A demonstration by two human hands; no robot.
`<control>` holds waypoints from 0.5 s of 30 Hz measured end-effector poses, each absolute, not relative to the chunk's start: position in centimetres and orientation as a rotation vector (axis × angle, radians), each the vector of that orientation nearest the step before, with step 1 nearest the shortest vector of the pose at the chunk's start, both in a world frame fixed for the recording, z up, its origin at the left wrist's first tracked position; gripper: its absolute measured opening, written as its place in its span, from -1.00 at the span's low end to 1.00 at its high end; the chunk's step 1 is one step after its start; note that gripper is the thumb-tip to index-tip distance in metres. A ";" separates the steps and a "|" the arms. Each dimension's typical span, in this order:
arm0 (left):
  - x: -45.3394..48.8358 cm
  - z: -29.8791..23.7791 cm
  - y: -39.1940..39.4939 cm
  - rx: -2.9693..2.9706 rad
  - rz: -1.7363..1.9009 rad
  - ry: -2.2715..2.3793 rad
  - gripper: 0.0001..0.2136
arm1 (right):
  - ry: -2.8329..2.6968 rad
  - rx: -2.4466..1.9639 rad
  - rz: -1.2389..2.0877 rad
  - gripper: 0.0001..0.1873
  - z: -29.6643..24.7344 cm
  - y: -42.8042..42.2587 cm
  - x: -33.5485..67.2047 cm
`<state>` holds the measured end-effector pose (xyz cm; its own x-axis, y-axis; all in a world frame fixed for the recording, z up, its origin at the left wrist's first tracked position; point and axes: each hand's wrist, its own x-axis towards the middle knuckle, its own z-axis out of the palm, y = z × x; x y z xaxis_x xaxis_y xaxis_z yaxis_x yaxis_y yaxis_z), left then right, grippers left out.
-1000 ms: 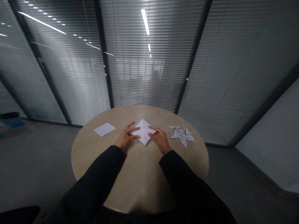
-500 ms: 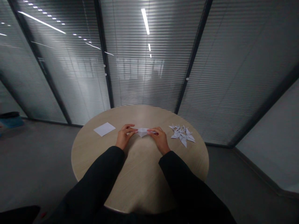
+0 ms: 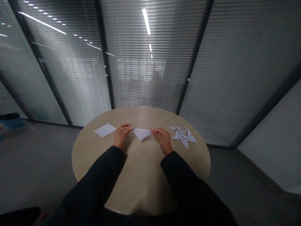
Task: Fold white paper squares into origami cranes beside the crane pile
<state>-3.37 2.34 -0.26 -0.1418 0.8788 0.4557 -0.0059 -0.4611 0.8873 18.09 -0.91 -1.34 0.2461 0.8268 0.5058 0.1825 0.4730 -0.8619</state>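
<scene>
Your left hand (image 3: 121, 135) has its fingers drawn together and closed on the left corner of the paper triangle (image 3: 141, 133). Your right hand (image 3: 162, 138) mirrors it, fingers closed on the right corner. The triangle is stretched between the two hands at the far middle of the round table (image 3: 141, 182), long edge away from you, point aimed back at you. Whether it lies flat on the wood or hangs just above it is too small to tell. The first risk, as I judge it, is uneven pull: if one hand tugs harder than the other, the layers slide out of line and any crease pressed in comes out skewed. Thin paper held only by its tips could also crumple or tear at a corner if you tension it too much. Mind your right wrist too, because the pile of folded paper shapes (image 3: 183, 135) sits just beside it, and an outward sweep would scatter them. On the other side, the blank sheet (image 3: 105, 130) lies near your left hand, where a sliding knuckle or sleeve could push it. The room is dim as well, so white edges on pale wood are easy to misjudge.
</scene>
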 end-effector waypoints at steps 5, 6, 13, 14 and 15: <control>-3.2 -0.5 2.3 1.351 1.600 0.928 -0.72 | -1.217 -1.021 0.699 -0.75 -1.7 -0.8 18.2; -3.2 -0.6 2.4 1.331 1.579 0.900 -0.68 | -1.190 -1.027 0.758 -0.73 -1.8 -0.8 18.2; -2.9 -1.0 2.3 1.286 1.485 0.816 -0.56 | -0.971 -0.955 1.084 -0.63 -1.8 -1.0 18.3; -2.8 -1.0 2.3 1.304 1.485 0.827 -0.58 | -0.955 -0.952 1.086 -0.63 -1.8 -1.1 18.3; -2.8 -0.9 2.3 1.324 1.486 0.840 -0.59 | -0.948 -0.951 1.086 -0.64 -1.7 -1.1 18.2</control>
<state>-2.80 2.26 -0.93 0.0284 0.9426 0.3328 -0.2007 -0.3208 0.9256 18.23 -1.10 -1.68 0.1949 0.9705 0.1420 -0.2718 0.1925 -0.9429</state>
